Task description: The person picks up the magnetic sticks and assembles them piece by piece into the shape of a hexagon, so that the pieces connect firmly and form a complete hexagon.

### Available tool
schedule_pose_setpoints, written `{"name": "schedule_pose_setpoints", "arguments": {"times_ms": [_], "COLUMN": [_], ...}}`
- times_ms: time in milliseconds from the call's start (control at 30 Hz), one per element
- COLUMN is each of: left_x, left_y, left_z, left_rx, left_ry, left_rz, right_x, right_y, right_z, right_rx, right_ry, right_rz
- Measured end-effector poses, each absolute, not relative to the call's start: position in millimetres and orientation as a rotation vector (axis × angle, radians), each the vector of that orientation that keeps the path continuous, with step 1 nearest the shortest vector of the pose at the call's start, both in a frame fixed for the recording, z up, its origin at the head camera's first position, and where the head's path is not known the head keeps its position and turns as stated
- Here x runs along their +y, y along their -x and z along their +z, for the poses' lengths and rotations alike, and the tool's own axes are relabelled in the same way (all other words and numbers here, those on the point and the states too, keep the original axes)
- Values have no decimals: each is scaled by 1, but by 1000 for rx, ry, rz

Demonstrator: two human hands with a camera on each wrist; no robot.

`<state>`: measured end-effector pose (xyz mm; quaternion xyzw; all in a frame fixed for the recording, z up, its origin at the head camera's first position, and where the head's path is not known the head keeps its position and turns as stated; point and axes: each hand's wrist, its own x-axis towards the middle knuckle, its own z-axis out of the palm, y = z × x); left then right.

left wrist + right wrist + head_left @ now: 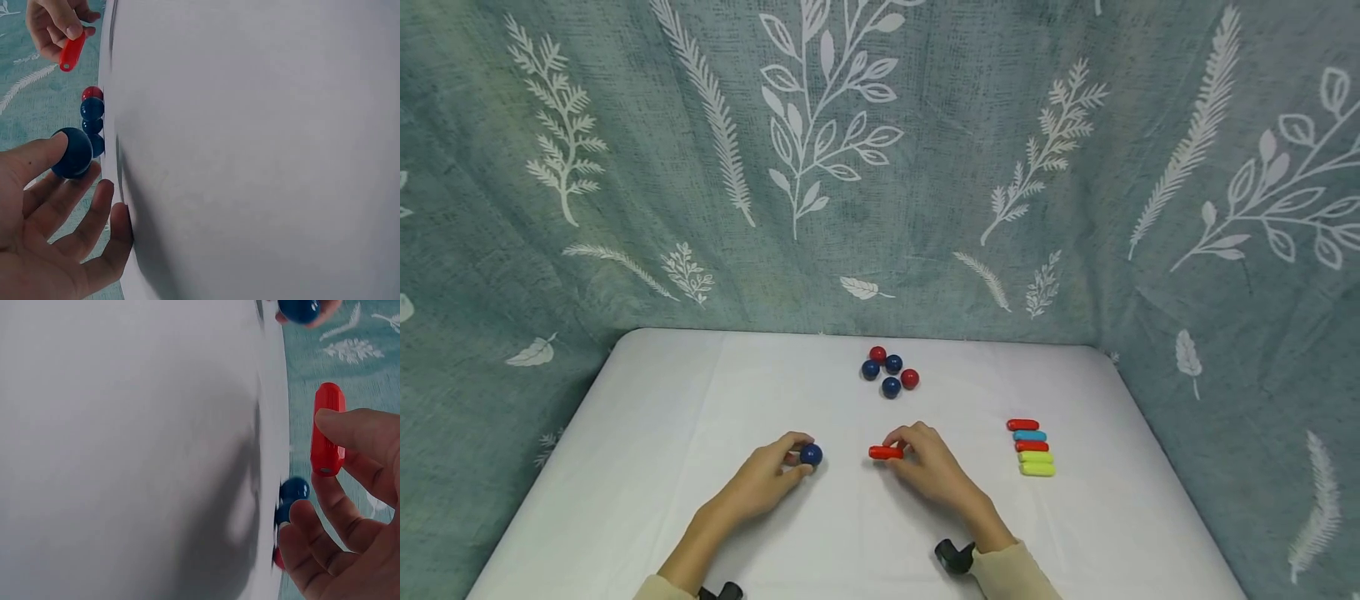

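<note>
My left hand (760, 479) pinches a glossy dark blue ball (811, 454) between thumb and fingers, left of the table's middle. In the left wrist view the thumb presses on the ball (74, 154) and the other fingers spread loosely below. To the right, my right hand (931, 468) pinches a small red plastic piece (882, 452), long with rounded ends. The right wrist view shows the thumb flat across this red piece (328, 434) and a small hole near its lower end. Both held things appear raised off the table, a gap apart from each other.
A loose cluster of dark blue balls (891, 387) and red balls (910, 379) lies near the back edge of the white table (700, 400). On the right, several similar pieces form a column: red (1023, 425), blue (1029, 436) and yellow-green (1037, 469). A patterned green curtain (925, 167) hangs behind.
</note>
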<state>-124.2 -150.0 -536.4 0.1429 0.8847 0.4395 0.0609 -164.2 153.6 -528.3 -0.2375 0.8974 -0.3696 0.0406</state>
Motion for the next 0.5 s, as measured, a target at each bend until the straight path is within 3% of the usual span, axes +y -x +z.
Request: {"name": "schedule_pose_setpoints", "arguments": {"times_ms": [500], "left_x": [-149], "left_y": [128], "left_z": [-532], "left_rx": [2606], "left_ry": [-397], "left_rz": [1374], "right_x": [113], "right_y": [171], "right_z": [-534], "right_rx": [2631], "right_ry": [782], "right_rz": [-1138]}}
